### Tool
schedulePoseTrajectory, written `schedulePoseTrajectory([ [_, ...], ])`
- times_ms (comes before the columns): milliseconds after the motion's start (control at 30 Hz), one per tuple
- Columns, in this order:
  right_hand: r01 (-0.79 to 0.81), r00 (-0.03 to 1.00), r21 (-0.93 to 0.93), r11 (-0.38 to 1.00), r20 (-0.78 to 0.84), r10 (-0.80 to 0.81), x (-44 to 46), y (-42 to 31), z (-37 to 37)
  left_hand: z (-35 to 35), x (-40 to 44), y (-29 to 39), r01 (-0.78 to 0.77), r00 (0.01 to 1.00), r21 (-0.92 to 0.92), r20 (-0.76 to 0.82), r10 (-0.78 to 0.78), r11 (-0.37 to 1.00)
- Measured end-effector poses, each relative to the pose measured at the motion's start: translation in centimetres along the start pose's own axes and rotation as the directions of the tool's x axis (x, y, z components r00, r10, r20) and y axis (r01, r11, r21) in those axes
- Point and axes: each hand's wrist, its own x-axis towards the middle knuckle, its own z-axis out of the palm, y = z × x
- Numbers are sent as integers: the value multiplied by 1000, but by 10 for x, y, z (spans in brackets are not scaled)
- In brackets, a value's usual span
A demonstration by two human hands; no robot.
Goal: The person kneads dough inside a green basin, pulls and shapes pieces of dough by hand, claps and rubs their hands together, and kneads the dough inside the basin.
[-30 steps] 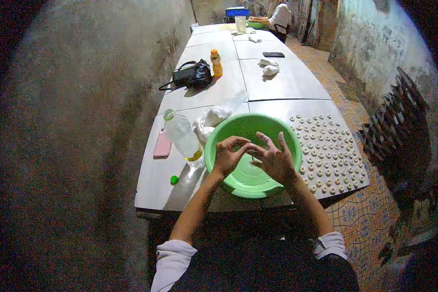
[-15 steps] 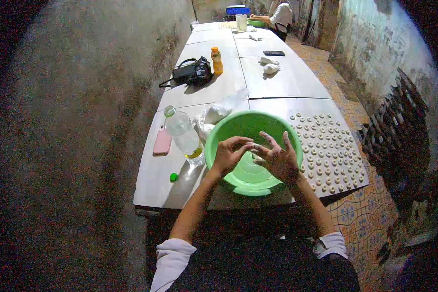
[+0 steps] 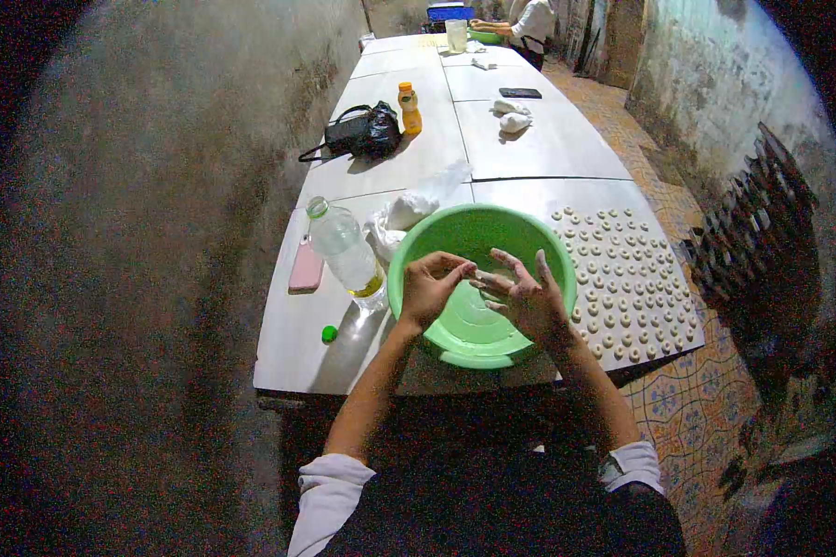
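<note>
Above the green basin [image 3: 478, 348], both hands [image 3: 483, 290].

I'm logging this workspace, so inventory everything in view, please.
Tiled table: one, white, centre
Round plastic basin: one, green, beneath both hands
Small dough-like rings: dozens, pale, right of basin
Clear plastic bottle: one, left of basin
Round cap: one, green, near bottle
Phone: one, pink, table's left edge
Plastic bagging: count unclear, white, behind basin
Shiny bag: one, black, mid-table left
Juice-type bottle: one, orange, beside bag
Flat phone-like slab: one, black, mid-table right
Pitcher: one, translucent, far end
Person: one, white top, far right
Patterned floor: one, orange-blue, right
Left hand: one, over basin
Right hand: one, whitish fingertips, over basin
</note>
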Motion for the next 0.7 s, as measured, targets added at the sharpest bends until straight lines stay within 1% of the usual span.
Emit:
schedulePoseTrajectory([
  [67,5,1000,-30,1000,-10,-6,-1,0,2,-1,1,-2,30,999,-94,-40,-34,995],
  [100,15,1000,-53,998,-17,-16,-3,-1,5,0,1,-6,-2,998,-16,-64,1,1000],
  [133,25,999,-78,997,-24,-27,-3,-1,7,-1,2,-9,0,998,-16,-63,-1,1000],
  [167,24,999,-76,997,-25,-26,-3,0,5,-3,2,-12,17,994,-8,-112,-18,1000],
  [200,56,998,-67,996,-22,-58,-2,0,1,-4,3,-7,32,987,-1,-160,-32,999],
  [233,89,996,-59,994,-20,-90,-1,0,-1,-5,2,-1,26,987,117,-160,-7,993],
  [267,91,996,-60,994,-20,-92,-1,-1,-1,-4,2,5,24,987,116,-159,-5,993],
  [300,59,998,-78,995,-22,-61,-3,-3,0,-1,3,11,-225,965,216,-88,248,950],
  [333,27,999,-96,995,-25,-29,-3,-4,0,1,2,17,-459,878,292,4,479,839],
  [367,22,1000,-103,994,-18,-24,-2,-2,-3,2,0,23,-471,879,304,80,470,828],
  [400,21,1000,-103,994,-19,-23,-1,-2,-6,0,2,18,-470,879,304,79,470,829],
  [467,42,999,-198,979,-6,-44,1,-5,-11,-7,10,4,-478,879,328,167,447,815],
  [500,46,998,-274,961,-30,-56,-2,-17,-7,-10,9,7,-359,933,366,129,335,859],
  [533,43,984,-403,914,-142,-109,-4,-29,-4,-13,10,6,-362,932,365,129,339,858],
  [567,112,977,-604,789,-77,-197,3,-36,-20,-16,11,4,-176,983,319,101,151,931],
  [600,178,963,-766,617,7,-268,14,-39,-36,-17,12,2,19,996,268,84,-43,963],
  [633,42,970,-863,503,-86,-229,26,-41,-41,-18,13,-6,94,977,277,160,-143,956],
  [667,50,966,-863,503,-86,-243,38,-35,-52,-15,11,-14,82,977,282,168,-133,956],
  [700,147,971,-970,191,105,-214,55,-23,-71,-9,7,-24,-139,975,399,218,54,906],
])
